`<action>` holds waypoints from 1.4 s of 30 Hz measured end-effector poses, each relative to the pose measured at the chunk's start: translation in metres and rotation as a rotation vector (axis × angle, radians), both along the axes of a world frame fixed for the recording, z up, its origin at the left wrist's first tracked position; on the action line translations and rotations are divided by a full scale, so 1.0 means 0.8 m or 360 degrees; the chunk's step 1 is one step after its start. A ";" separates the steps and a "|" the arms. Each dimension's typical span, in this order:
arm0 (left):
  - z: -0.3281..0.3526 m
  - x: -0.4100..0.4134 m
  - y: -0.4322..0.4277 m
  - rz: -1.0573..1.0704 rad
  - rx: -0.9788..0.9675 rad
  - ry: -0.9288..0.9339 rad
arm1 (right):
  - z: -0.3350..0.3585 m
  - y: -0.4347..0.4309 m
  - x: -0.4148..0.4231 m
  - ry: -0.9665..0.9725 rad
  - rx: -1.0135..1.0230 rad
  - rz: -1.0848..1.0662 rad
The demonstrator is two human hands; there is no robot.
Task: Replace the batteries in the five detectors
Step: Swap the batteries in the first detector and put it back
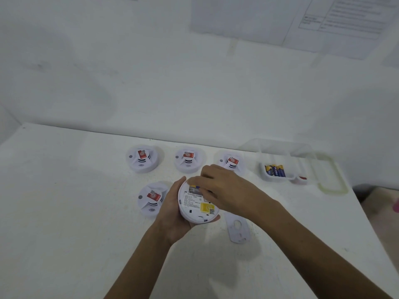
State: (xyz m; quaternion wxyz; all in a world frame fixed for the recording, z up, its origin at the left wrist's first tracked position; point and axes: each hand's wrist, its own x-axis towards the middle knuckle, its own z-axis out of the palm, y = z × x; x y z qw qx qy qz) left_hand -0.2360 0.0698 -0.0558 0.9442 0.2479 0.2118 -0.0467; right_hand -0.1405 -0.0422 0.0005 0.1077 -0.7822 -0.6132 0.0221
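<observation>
My left hand (172,214) cups the held detector (194,205) from below, fingers curled round its rim. Its labelled back faces up, over the middle of the desk (64,190). My right hand (224,188) reaches across it, bent fingertips pinching a blue-and-yellow battery (194,187) at the back's far side.

Along the desk's far edge stand a left detector (141,159), a middle detector (188,159) and a right detector (231,161). A fourth detector (152,198) sits just beside my left hand. Near the far right corner, a clear box (278,179) holds spare batteries (275,171). A white plate (237,230) lies near the held detector.
</observation>
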 end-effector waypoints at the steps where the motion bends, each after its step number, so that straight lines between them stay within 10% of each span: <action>1: 0.001 0.000 0.000 -0.0001 -0.0003 -0.0010 | 0.001 0.001 -0.002 0.0003 -0.0004 -0.0008; 21: 0.002 -0.003 -0.002 -0.0041 0.0060 -0.0092 | 0.002 -0.006 -0.004 -0.0157 0.0101 -0.0019; 42: -0.005 -0.005 0.004 -0.0016 0.0057 -0.0391 | -0.021 -0.011 -0.042 0.0991 0.1105 -0.1064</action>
